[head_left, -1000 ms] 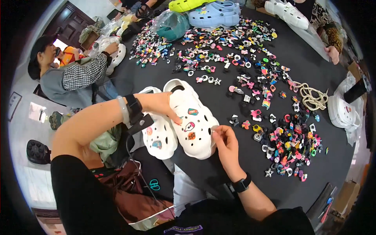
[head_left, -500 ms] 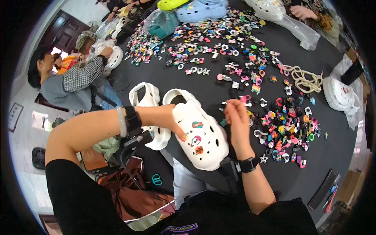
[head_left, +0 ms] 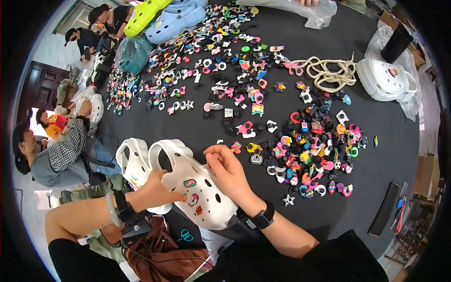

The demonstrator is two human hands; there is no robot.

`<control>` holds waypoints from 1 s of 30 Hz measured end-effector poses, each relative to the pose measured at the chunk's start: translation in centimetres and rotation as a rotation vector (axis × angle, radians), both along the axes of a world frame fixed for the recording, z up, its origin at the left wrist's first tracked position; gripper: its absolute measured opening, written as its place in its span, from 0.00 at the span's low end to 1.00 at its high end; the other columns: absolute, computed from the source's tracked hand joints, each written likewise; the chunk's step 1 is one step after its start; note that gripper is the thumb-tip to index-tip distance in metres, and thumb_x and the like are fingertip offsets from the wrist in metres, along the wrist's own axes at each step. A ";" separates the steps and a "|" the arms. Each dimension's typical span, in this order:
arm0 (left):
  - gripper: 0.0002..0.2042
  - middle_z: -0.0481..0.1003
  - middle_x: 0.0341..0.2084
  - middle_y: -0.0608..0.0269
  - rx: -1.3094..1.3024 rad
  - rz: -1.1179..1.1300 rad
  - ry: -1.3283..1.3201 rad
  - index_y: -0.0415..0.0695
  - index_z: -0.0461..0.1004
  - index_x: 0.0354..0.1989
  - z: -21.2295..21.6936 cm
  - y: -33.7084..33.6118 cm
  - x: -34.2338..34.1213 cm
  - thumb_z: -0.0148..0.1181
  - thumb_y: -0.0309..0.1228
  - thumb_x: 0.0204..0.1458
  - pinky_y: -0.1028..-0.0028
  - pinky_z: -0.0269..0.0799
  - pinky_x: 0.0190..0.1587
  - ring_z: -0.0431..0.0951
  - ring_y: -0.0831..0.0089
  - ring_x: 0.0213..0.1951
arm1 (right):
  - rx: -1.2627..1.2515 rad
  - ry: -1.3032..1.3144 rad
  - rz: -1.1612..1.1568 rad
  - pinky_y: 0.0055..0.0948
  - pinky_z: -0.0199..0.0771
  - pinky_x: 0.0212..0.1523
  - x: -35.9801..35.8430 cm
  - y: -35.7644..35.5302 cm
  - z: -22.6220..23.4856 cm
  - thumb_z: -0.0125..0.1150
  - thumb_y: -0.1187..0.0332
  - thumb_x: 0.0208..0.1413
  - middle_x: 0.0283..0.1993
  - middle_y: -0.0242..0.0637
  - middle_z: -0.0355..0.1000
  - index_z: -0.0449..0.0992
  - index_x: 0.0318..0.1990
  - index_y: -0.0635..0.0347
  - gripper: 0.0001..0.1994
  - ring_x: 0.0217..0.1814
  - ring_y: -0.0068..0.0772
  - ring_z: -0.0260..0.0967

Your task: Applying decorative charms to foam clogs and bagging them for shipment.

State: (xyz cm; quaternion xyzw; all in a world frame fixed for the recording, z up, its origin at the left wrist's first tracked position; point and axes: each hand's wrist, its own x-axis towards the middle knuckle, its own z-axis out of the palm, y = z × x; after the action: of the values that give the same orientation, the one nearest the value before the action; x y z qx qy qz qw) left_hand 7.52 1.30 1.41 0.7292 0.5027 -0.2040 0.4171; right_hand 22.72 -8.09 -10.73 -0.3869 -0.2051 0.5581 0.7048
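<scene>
A white clog (head_left: 213, 207) with several colourful charms on its top lies tilted in front of me, toe toward my body. My left hand (head_left: 162, 190) grips it from the left side, thumb across the top beside the charms. Close by the clog's right side, my right hand (head_left: 230, 176) has its fingers curled together; whether something small is between them I cannot make out. A second white clog (head_left: 134, 157) lies just left of the first, partly hidden by my left hand. A heap of loose shoe charms (head_left: 314, 155) is spread to the right of my hands.
More charms (head_left: 188, 70) cover the far table. A coiled cream rope (head_left: 329, 73) and white clogs (head_left: 383, 80) with a black cylinder (head_left: 397, 43) are far right. Blue clogs (head_left: 176, 21) stand at the back. Teal-handled scissors (head_left: 186, 235) lie low. A co-worker (head_left: 51, 150) sits left.
The view has turned right, shifting the scene left and down in the picture. My right hand has come in close to the clog, its fingers more curled; my left still grips it.
</scene>
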 end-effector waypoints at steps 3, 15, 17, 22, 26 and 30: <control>0.26 0.76 0.31 0.49 0.071 -0.040 0.021 0.30 0.74 0.37 -0.8 -0.1 -1.0 0.72 0.36 0.31 0.71 0.74 0.40 0.77 0.64 0.35 | 0.016 -0.009 -0.049 0.14 0.57 0.27 -0.4 0.1 -0.1 0.52 0.70 0.59 0.25 0.23 0.64 0.69 0.43 0.61 0.07 0.25 0.10 0.57; 0.21 0.78 0.29 0.63 -0.098 0.085 -0.235 0.36 0.76 0.38 0.6 -0.3 -1.7 0.72 0.31 0.34 0.75 0.71 0.40 0.76 0.78 0.32 | 0.094 -0.235 0.082 0.17 0.60 0.32 -0.1 -0.3 1.7 0.61 0.65 0.53 0.28 0.24 0.65 0.71 0.41 0.60 0.11 0.31 0.15 0.59; 0.21 0.78 0.32 0.63 -0.091 -0.009 -0.187 0.37 0.75 0.40 1.6 0.1 -0.9 0.72 0.28 0.34 0.75 0.71 0.41 0.75 0.76 0.35 | 0.215 -0.496 0.108 0.25 0.63 0.43 0.7 -0.8 2.2 0.67 0.63 0.46 0.34 0.31 0.67 0.72 0.42 0.59 0.18 0.40 0.25 0.62; 0.30 0.76 0.39 0.58 -0.165 0.083 -0.193 0.34 0.71 0.45 3.0 -0.5 -1.3 0.74 0.30 0.29 0.74 0.69 0.45 0.74 0.73 0.41 | 0.415 -0.848 0.182 0.29 0.61 0.53 1.2 -1.0 2.5 0.68 0.67 0.44 0.44 0.36 0.67 0.75 0.42 0.58 0.16 0.51 0.32 0.62; 0.43 0.70 0.42 0.50 0.473 -0.015 -0.247 0.33 0.63 0.51 -0.8 -2.1 -4.6 0.79 0.35 0.22 0.68 0.65 0.50 0.71 0.62 0.45 | 0.418 -0.796 0.137 0.33 0.62 0.52 0.8 -0.8 1.9 0.69 0.65 0.41 0.43 0.37 0.69 0.76 0.39 0.57 0.15 0.50 0.38 0.64; 0.37 0.67 0.32 0.56 1.167 -0.006 -0.505 0.36 0.65 0.42 -0.7 -6.1 -4.2 0.79 0.38 0.21 0.64 0.65 0.42 0.69 0.59 0.36 | 0.368 -0.745 0.164 0.32 0.61 0.53 0.8 -0.9 1.9 0.68 0.65 0.43 0.43 0.37 0.69 0.76 0.38 0.57 0.14 0.50 0.38 0.64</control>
State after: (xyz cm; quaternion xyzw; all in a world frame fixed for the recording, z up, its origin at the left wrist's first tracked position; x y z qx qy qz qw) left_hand 3.36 -4.80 0.74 0.8636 0.4151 0.2805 0.0560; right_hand 23.47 -9.00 -8.85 -0.4124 -0.5721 0.3886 0.5930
